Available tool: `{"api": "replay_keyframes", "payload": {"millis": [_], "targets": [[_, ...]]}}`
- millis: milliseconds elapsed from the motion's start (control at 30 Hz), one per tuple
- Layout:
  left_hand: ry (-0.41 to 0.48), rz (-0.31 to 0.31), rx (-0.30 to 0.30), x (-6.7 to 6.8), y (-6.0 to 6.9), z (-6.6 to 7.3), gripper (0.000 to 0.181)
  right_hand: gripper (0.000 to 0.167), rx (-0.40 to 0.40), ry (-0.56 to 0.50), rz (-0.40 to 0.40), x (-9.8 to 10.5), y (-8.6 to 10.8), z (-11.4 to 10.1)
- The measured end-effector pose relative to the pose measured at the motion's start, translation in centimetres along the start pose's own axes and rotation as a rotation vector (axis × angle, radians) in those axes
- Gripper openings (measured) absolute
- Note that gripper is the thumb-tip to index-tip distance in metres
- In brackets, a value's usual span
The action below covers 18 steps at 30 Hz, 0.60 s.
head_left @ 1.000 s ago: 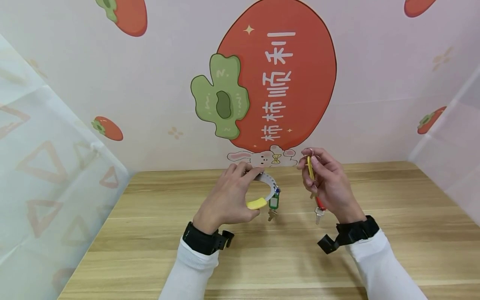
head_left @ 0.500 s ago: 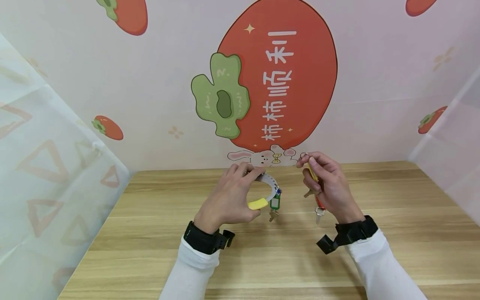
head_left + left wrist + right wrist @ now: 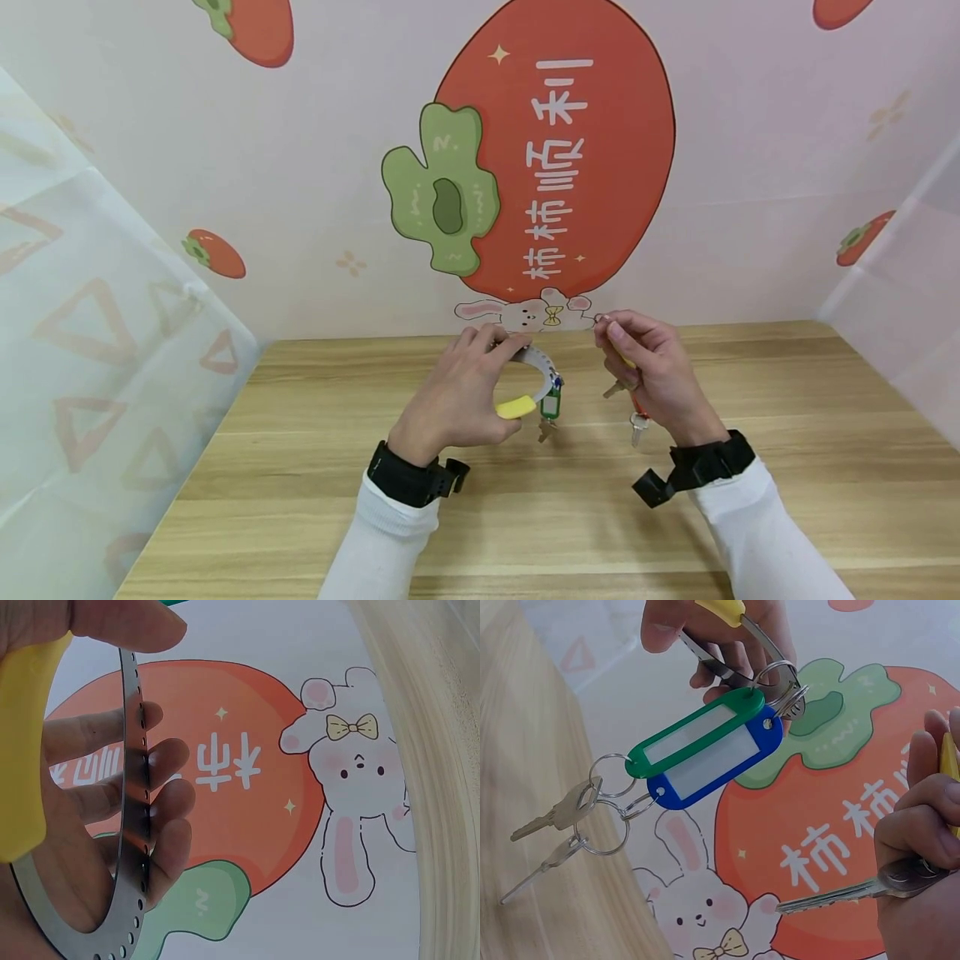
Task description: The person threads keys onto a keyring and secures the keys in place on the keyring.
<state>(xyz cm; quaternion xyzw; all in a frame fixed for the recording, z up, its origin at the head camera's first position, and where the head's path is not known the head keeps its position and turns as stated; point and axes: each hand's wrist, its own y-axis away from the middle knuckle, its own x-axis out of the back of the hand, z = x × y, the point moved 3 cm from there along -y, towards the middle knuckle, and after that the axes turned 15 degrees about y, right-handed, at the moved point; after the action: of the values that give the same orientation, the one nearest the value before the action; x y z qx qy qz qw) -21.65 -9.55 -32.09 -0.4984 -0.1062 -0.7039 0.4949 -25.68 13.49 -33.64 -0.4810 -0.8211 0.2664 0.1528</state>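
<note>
Conceivably, with left grip [image 3: 457, 393] curled around the perforated hoop [image 3: 133, 817] and right grip [image 3: 656, 371] pinching the yellow tag [image 3: 950, 756], tilting could tangle the green tag [image 3: 694, 736] and blue tag [image 3: 716, 763].

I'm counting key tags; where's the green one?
Left of centre in the right wrist view, the green tag hangs from the perforated ring in the left hand, overlapping the blue tag.

And it's the bench [image 3: 300, 433] holding the floor, pale yellowish wood, grain sweeping left to right, darker brown streaks threading through, one straight far edge, and soft shadows [image 3: 693, 533] lying across the middle and near right!
</note>
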Motion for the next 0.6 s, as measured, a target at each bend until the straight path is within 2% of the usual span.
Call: {"api": "replay_keyframes", "payload": {"millis": [133,300,467,600], "targets": [[0.003,0.001,-0.001,-0.03,0.0,-0.04,0.087,0.03,-0.064,0.017,-0.019,0.02,0.15,-0.08],[-0.003,-0.002,0.003,-0.02,-0.01,-0.01,0.088,0.033,-0.086,-0.04,-0.035,-0.09,0.16,-0.14],[-0.012,-0.011,0.002,-0.01,-0.06,0.04,0.088,0.029,-0.073,-0.094,-0.048,-0.07,0.2,-0.03],[-0.013,-0.017,0.007,-0.05,-0.11,0.04,0.088,0.028,-0.043,-0.091,-0.055,-0.17,0.15,0.06]]}}
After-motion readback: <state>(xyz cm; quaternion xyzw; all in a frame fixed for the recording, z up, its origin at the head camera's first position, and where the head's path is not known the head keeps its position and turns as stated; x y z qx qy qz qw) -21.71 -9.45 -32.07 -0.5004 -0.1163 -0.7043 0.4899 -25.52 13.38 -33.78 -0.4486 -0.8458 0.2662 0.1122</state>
